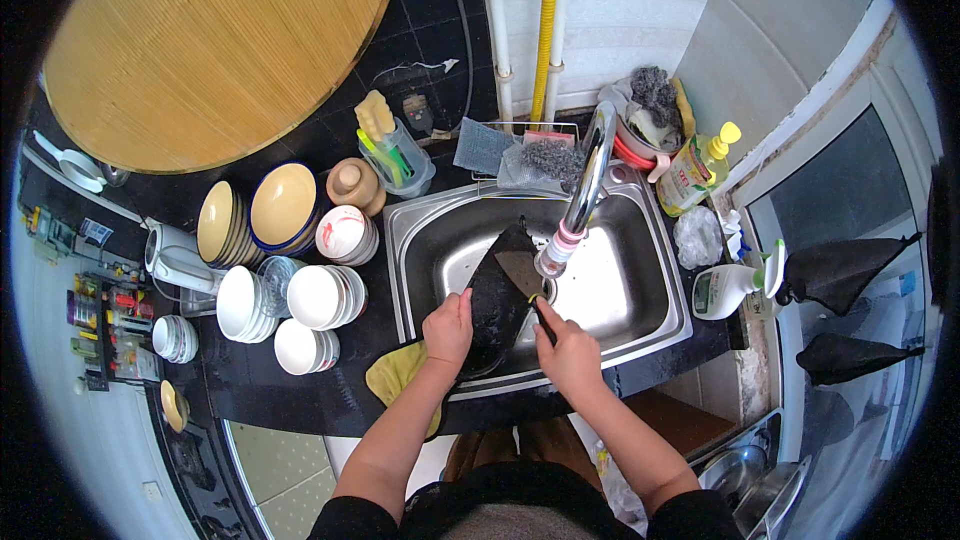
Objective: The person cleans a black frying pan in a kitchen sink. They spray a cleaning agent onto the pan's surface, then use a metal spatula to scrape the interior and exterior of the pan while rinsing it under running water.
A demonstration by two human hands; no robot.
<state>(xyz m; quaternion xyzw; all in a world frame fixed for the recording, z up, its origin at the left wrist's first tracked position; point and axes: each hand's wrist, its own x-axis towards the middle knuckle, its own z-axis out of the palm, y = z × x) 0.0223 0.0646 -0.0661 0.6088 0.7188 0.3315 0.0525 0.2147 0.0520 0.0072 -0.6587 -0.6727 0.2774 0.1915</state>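
My left hand point(447, 332) is closed on the near left edge of a flat black object point(492, 325), pointed at its far end, tilted over the left part of the steel sink point(405, 275). I cannot make out its kind. My right hand point(570, 355) grips the black handle of a broad-bladed knife point(519, 271), whose blade lies against or just over the black object. Above the sink bends a chrome faucet point(592, 165) with a pink and white nozzle, close to the blade. A yellow-green cloth point(395, 380) lies under my left wrist on the counter edge.
Stacked white bowls point(318, 297) and yellow bowls point(283, 205) stand left of the sink. A wooden jar point(354, 186) is behind them. On the right are a yellow pump bottle point(690, 175) and a white spray bottle point(722, 290). Steel wool point(548, 157) sits on the back rack.
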